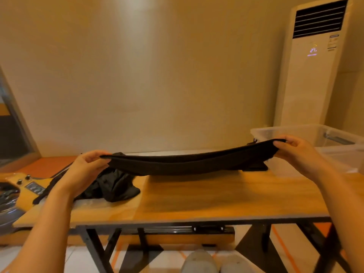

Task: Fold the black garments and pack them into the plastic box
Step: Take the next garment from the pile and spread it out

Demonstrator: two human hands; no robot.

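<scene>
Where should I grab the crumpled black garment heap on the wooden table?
Probably the lobe jutting right from the crumpled black garment heap, approached from above on its right: that side faces bare wooden table, while the left hand and the stretched black garment crowd its left and far sides.

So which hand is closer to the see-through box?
Right. The right hand grips the black garment just in front of the box; the left hand grips its other end, far across the table.
</scene>
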